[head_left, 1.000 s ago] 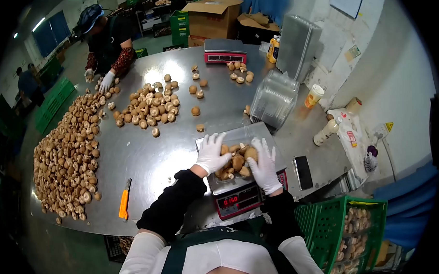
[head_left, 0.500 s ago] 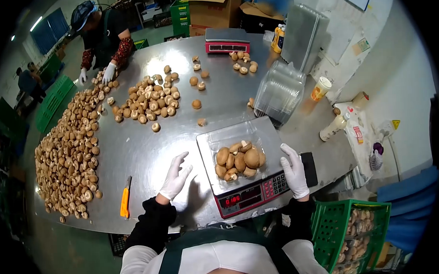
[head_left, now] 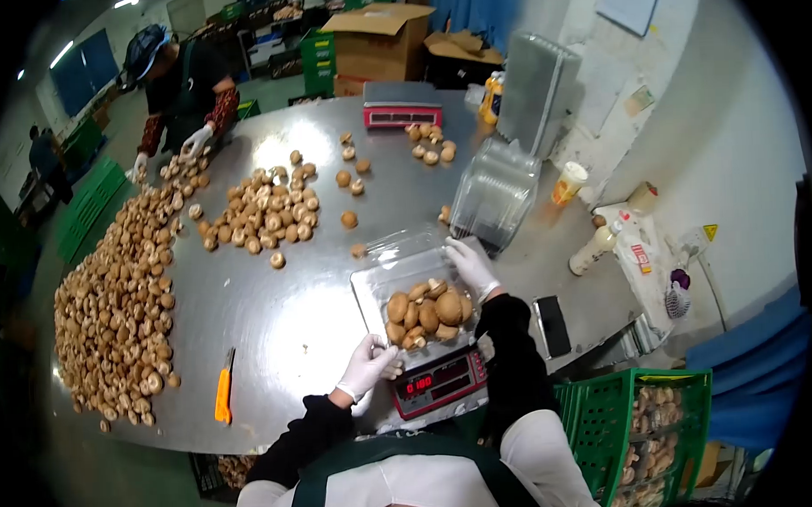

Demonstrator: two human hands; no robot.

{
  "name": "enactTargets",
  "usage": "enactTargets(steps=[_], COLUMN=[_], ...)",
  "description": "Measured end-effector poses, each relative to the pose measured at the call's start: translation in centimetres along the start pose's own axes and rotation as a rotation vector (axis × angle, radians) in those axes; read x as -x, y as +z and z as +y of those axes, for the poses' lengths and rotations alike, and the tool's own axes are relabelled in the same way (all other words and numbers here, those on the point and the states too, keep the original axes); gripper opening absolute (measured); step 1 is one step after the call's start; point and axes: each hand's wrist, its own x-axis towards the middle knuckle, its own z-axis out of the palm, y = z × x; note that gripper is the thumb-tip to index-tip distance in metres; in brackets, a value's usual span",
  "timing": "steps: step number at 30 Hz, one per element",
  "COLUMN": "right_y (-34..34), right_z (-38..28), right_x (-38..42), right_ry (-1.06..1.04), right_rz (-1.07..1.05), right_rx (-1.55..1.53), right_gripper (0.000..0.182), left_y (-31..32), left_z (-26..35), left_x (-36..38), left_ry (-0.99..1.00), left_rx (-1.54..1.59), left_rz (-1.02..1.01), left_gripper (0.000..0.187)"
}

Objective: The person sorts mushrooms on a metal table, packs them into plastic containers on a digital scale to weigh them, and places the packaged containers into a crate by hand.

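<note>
A clear plastic box of brown mushrooms (head_left: pixel 426 314) rests on a red digital scale (head_left: pixel 439 383) with lit red digits. My left hand (head_left: pixel 369 366), in a white glove, is at the near left corner of the box, fingers bent together; what they pinch is too small to make out. My right hand (head_left: pixel 472 267), also gloved, reaches to the far right edge of the box by its raised clear lid, and its fingertips are partly lost against the plastic.
A big mushroom heap (head_left: pixel 122 308) and a smaller pile (head_left: pixel 266 209) lie leftward. An orange knife (head_left: pixel 224 394) lies left of my hands, a phone (head_left: pixel 552 326) right. Stacked clear boxes (head_left: pixel 496 195) stand behind. A co-worker (head_left: pixel 186 91) handles mushrooms at the far left.
My left hand has moved in to the box's near corner. My right hand has left the scale's right side for the box's far edge. The view has shifted slightly.
</note>
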Motion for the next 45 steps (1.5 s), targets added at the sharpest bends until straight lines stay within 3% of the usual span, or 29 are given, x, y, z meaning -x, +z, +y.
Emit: enactTargets(steps=[4,5,7,8,9,10,11,12,16,23,29,32,35,37,39,40,43,45], right_y=[-2.1,-2.9,-3.5,-2.9,-2.4,-1.7,-0.9,-0.8,0.1,0.9,1.9,2.7,2.2,2.1,1.4,1.4,0.9,0.8], right_z=[-1.8,-1.1,-1.0,-2.6,-1.6,-1.3,1.1,1.1,0.5,-0.9,0.8,0.4,-0.6,-2.5,-2.7,-3.6,-5.0,-6.1], right_x=[3.5,4.6,7.9,10.2,11.6,12.8,13.1,13.8,14.7,14.0,14.6,16.8,19.4,21.1,21.8,22.2,23.6,25.2], right_ry=[-0.073,-0.097,-0.049,0.167,0.026,0.062,-0.029,0.239,0.464,0.419,0.414,0.251,-0.078,-0.180,-0.411,-0.492,-0.671,-0.671], right_rz=[-0.125,-0.196,-0.259,-0.256,-0.266,-0.241,-0.195,-0.211,-0.129,-0.119,-0.119,-0.039,0.059,0.159,0.221,0.272,0.422,0.533], right_rx=[-0.547,-0.454,-0.164,-0.188,-0.179,-0.095,-0.179,-0.328,-0.650,-0.609,-0.575,-0.512,0.031,0.150,0.398,0.404,0.599,0.698], right_gripper=[0.038,0.034,0.034,0.038,0.042,0.044,0.041,0.033,0.013,0.019,0.016,0.017,0.017,0.009,0.013,0.015,0.022,0.021], left_y=[-2.3,-3.1,-3.9,-4.6,-5.3,-5.6,-5.1,-4.8,-4.4,-4.0,-5.1,-5.9,-6.3,-5.7,-4.3,-4.1,-1.6,-1.8], left_z=[-1.1,-1.5,-0.1,-0.2,-0.6,-1.0,-1.1,-1.6,-2.1,-1.8,-2.0,-2.3,-1.0,1.8,4.4,4.7,5.1,3.3], left_x=[-0.9,-0.9,0.4,0.7,1.1,1.1,1.4,1.3,0.3,-0.2,0.1,0.4,1.7,2.7,3.4,2.5,1.6,-0.3], left_ry=[0.114,0.165,-0.005,-0.028,-0.055,-0.047,0.025,0.052,0.029,0.038,0.169,0.244,0.357,0.431,0.370,0.444,0.785,0.989], left_rx=[-0.001,-0.057,0.067,0.202,0.338,0.284,0.208,0.128,0.126,0.066,0.032,-0.073,-0.342,-0.403,-0.437,-0.615,-0.766,-1.051], left_rz=[0.004,0.011,-0.018,-0.081,-0.139,-0.156,-0.114,-0.077,-0.030,-0.026,-0.040,-0.128,-0.222,-0.269,-0.251,-0.273,-0.142,-0.156], left_gripper=[0.017,0.018,0.027,0.031,0.035,0.038,0.030,0.025,0.013,0.016,0.015,0.016,0.025,0.056,0.087,0.100,0.099,0.075])
